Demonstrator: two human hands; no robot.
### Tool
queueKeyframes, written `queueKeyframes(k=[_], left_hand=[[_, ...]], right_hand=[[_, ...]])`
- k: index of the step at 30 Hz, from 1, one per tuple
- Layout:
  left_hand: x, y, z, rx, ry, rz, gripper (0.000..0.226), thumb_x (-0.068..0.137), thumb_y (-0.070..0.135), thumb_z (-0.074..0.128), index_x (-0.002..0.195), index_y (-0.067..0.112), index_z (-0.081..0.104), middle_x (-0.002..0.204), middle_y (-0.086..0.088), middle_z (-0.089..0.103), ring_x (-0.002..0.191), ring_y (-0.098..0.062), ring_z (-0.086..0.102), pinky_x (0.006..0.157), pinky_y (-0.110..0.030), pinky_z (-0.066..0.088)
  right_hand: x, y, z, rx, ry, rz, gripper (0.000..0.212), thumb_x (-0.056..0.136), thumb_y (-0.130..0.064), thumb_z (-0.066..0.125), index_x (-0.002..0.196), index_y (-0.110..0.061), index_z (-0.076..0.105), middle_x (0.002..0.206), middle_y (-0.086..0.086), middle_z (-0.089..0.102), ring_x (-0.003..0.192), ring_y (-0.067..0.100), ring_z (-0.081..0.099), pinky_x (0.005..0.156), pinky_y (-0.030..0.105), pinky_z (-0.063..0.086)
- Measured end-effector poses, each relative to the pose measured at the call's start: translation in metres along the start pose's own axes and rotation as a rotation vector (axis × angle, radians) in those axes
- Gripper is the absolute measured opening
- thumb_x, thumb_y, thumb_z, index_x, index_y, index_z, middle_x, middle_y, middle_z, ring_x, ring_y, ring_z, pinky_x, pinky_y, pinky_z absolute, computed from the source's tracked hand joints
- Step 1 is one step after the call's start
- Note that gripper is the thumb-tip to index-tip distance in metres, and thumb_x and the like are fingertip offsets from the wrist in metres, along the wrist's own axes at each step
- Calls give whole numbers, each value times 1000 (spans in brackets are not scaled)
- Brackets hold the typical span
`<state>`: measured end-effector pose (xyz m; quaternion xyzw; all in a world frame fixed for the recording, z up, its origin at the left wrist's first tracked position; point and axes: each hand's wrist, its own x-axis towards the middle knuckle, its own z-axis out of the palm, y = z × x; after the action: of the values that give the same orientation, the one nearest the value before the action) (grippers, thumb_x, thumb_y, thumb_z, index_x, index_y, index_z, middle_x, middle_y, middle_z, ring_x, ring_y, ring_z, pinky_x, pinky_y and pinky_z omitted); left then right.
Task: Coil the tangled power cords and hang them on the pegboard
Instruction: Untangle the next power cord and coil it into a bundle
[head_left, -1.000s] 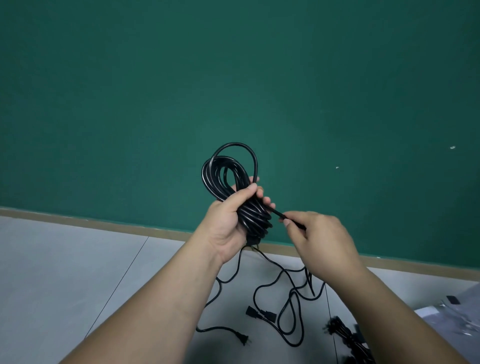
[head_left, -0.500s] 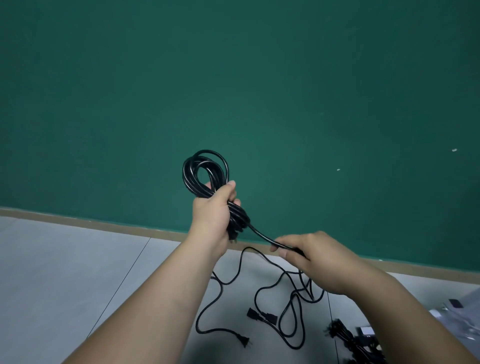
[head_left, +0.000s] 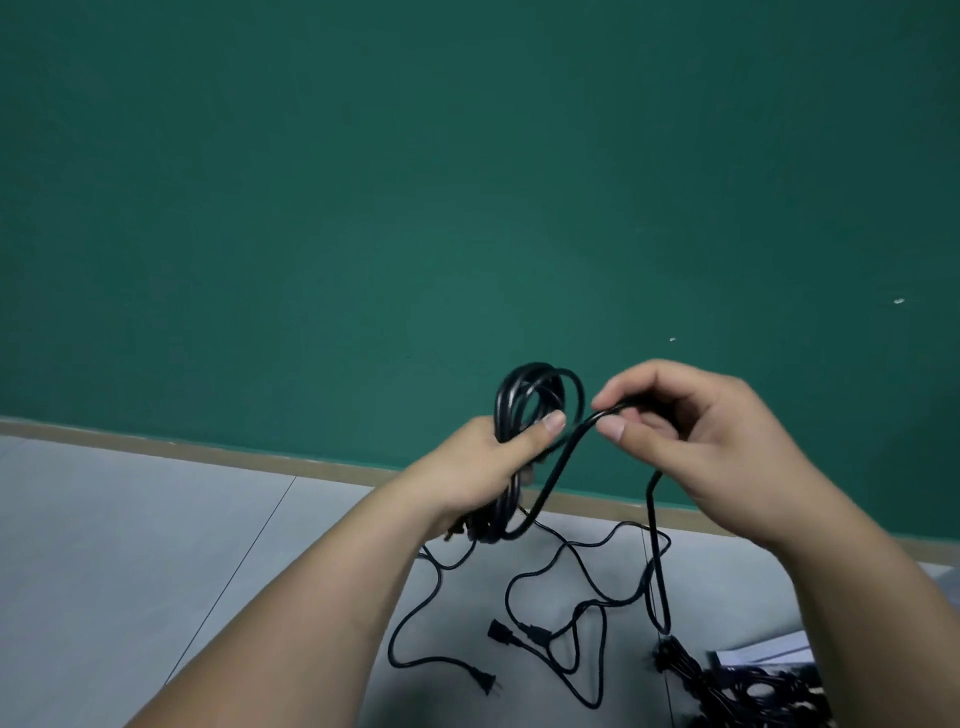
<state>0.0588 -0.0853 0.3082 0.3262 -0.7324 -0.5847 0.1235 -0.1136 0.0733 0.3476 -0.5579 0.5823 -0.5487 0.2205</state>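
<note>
— Now look, the right hand (head_left: 691, 431) has come up. Half a moment ago it was down low, drawing slack out to the side. Now it sits level with the top of the coil (head_left: 524, 395), just beside it.

— Is it holding anything?

— Yes. Thumb and forefinger pinch the working cord (head_left: 558, 467), and the other fingers curl behind. From that pinch the cord sweeps down in a curve to the bottom of the coil. Its tail (head_left: 655, 545) drops from under the palm to the floor (head_left: 156, 519).

— And the left hand?

— The left hand (head_left: 483, 457) is clenched round the coil, thumb pressed across the turns, as it was a second ago. The coil is held up in front of the green wall (head_left: 467, 182), with its top loops standing above the fist.

— So what does the lift mean?

— I'd say another turn is about to go on. The slack just pulled out is being carried up as a fresh loop, ready to tuck under that thumb.

— Much left to do?

— Plenty, by my reckoning. Loose cords (head_left: 571, 608) sprawl on the floor below the hands, with a two-pin plug (head_left: 485, 680) at one end and a black connector (head_left: 501, 631) in the middle. A heap of cords (head_left: 727, 686) lies at the lower right. No pegboard shows from this angle, so hanging looks some way off.
</note>
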Motion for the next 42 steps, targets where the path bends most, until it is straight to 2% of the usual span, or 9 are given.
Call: queueKeyframes(k=[7,10,12,14,17,28,35,38,42], left_hand=[[-6,8,35,-335,-317,-267,108,62,107,47,102,9,70,67,1,55,51,-15,46,49,-25,36],[-6,7,39,-332,-439,-210,86,68,93,67,103,15,60,70,2,45,55,-14,37,51,-26,29],[-9,7,40,-230,-489,-131,47,84,59,81,91,20,55,70,4,43,56,-12,38,53,-25,32],[-10,5,42,-172,-474,-86,25,91,23,77,87,15,53,68,4,46,56,-9,45,55,-24,42],[-10,1,43,-232,-466,-83,18,92,7,69,100,13,54,69,3,44,59,-11,44,60,-25,43],[-1,-9,31,-238,-233,6,14,100,19,72,97,11,60,75,-7,55,67,-18,53,73,-36,52],[-1,-12,49,-288,-229,75,19,104,16,64,119,8,73,117,-11,78,112,-26,74,106,-43,55],[-9,-9,55,-542,-363,-22,22,107,21,62,110,-1,65,100,-21,74,104,-46,75,100,-53,59],[-14,-6,58,-607,-452,-40,22,104,30,68,89,15,61,78,-5,57,72,-28,67,83,-47,60]], right_hand=[[5,24,1,-228,218,53,19,89,-27,85,101,-34,73,82,-8,67,64,25,45,67,40,46],[3,26,8,-312,295,31,19,86,-28,88,94,-37,73,84,-11,65,65,10,47,66,29,44],[1,23,14,-387,326,-27,21,83,-27,90,92,-35,72,87,-15,65,74,12,54,69,19,43],[0,21,18,-463,327,-89,22,81,-30,92,92,-32,73,88,-16,66,81,12,58,72,17,44],[0,25,20,-539,335,-121,21,82,-35,91,95,-32,76,95,-15,65,91,11,63,79,25,49],[0,31,17,-416,416,105,5,95,-37,79,90,-37,80,85,-18,75,80,4,71,79,35,59],[6,24,37,-205,577,193,10,92,-34,82,83,-30,78,72,-8,73,59,16,70,58,31,56],[5,27,36,-309,598,178,14,91,-39,82,80,-31,77,73,-9,70,68,9,67,65,28,52],[6,32,29,-325,575,170,16,92,-42,80,80,-33,75,84,-7,67,71,9,61,70,30,49]])
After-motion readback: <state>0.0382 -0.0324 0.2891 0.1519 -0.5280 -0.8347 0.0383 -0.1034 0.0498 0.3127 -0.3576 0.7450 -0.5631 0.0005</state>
